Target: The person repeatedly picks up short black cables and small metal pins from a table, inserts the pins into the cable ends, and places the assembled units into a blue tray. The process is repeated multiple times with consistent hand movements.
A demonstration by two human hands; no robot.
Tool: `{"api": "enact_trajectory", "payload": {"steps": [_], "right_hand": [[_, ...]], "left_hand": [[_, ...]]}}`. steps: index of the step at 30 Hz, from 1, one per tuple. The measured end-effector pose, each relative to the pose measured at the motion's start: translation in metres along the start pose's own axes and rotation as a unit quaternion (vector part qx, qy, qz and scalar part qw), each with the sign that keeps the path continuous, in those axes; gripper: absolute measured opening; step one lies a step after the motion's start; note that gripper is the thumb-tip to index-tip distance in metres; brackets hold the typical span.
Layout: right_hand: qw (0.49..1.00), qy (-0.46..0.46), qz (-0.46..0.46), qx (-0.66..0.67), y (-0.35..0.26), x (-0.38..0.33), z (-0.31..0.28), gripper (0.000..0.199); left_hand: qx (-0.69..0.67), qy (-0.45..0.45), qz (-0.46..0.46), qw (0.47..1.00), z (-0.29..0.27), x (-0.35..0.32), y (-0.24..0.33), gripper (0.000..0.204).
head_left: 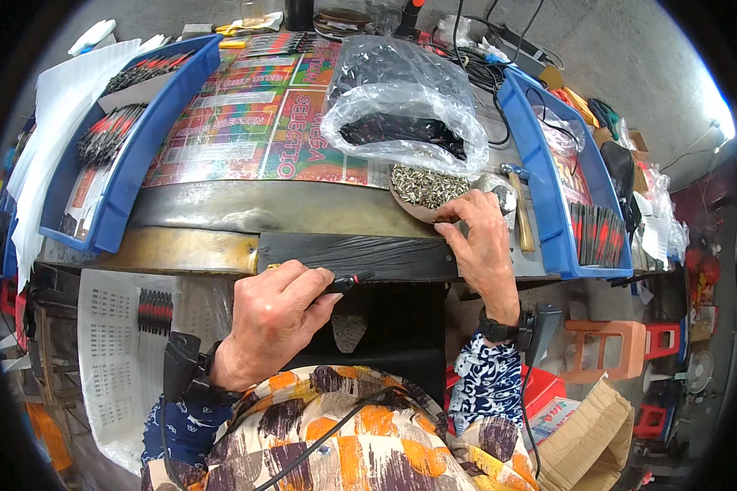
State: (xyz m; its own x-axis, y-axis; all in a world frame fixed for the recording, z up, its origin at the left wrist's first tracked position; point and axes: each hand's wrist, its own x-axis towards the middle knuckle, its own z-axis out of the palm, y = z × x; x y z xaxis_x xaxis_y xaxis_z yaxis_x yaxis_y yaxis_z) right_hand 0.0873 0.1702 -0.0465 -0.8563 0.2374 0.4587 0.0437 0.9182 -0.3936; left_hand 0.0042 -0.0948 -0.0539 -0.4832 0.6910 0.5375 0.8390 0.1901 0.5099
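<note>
We see the left hand [274,315] curled shut on a small black tool with a red band [345,283], its tip pointing right along the near edge of a flat black block [356,255] that runs left to right across the bench front. The right hand [481,241] lies to the right of that tip, fingers pressed together and pinching at the rim of a shallow brown dish [409,206] heaped with small shiny metal rivets [426,184]; whether a rivet is already between the fingertips we cannot tell. So the rivets sit beyond and right of the tool, nearer the right hand. Behind them slumps a crinkled clear plastic bag [405,102] of dark parts, between two blue plastic trays [127,176], and a wooden-handled hammer [522,214] lies just beside the right hand.
</note>
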Motion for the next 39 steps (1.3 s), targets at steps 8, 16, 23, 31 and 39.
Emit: {"api": "enact_trajectory", "payload": {"steps": [8, 16, 23, 31, 39], "right_hand": [[0.999, -0.021, 0.014, 0.027, 0.000, 0.001, 0.001, 0.009], [0.993, 0.037, -0.022, 0.106, -0.029, -0.018, 0.006, 0.010], [0.981, 0.033, -0.071, 0.176, -0.065, -0.036, 0.013, 0.011], [0.976, 0.047, -0.085, 0.196, -0.082, -0.045, 0.018, 0.015], [0.978, 0.051, -0.117, 0.166, -0.087, -0.047, 0.023, 0.019]], "left_hand": [[0.011, 0.015, 0.003, 1.000, 0.002, -0.002, -0.001, 0.021], [0.001, 0.002, -0.007, 1.000, 0.000, -0.003, 0.002, 0.022], [-0.019, -0.013, -0.021, 1.000, 0.002, -0.004, 0.005, 0.022], [-0.020, -0.016, -0.019, 0.999, 0.001, -0.006, 0.011, 0.022], [-0.018, -0.014, -0.013, 1.000, 0.001, -0.009, 0.013, 0.023]]}}
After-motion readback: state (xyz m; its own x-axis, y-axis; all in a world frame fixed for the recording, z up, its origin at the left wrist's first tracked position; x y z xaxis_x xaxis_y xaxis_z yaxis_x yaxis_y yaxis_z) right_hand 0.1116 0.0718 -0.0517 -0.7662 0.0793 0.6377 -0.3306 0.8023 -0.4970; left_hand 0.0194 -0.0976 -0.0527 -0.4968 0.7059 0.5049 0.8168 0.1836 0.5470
